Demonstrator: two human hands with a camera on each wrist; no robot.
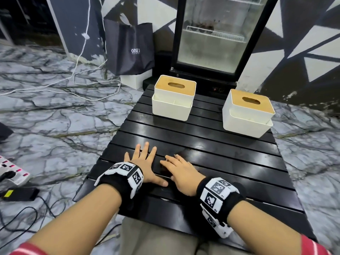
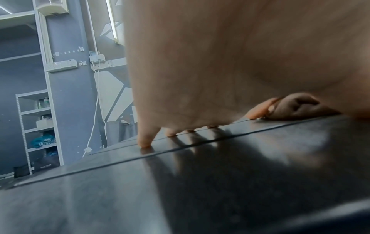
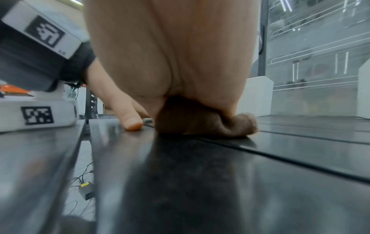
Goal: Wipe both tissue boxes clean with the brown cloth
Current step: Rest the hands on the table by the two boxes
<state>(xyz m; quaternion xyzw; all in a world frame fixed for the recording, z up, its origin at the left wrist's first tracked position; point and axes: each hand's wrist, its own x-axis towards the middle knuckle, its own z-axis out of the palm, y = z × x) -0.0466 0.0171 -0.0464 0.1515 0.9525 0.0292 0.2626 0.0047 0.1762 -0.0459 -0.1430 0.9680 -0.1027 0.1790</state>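
Two white tissue boxes with wooden slotted lids stand at the far end of the black slatted table (image 1: 211, 150), the left box (image 1: 173, 98) and the right box (image 1: 248, 113). My left hand (image 1: 145, 159) lies flat on the near slats with its fingers spread and holds nothing. Just to its right, my right hand (image 1: 178, 168) lies palm down over the bunched brown cloth (image 3: 210, 123). The head view hides the cloth under that palm. The left wrist view shows the cloth (image 2: 296, 107) behind a right fingertip that touches the table. Both hands are well short of the boxes.
A glass-door fridge (image 1: 220, 34) stands right behind the table. A black bag (image 1: 130, 48) and a white block (image 1: 132, 80) sit at the back left. White cables (image 1: 73, 85) and a power strip (image 1: 12, 173) lie on the marble floor to the left.
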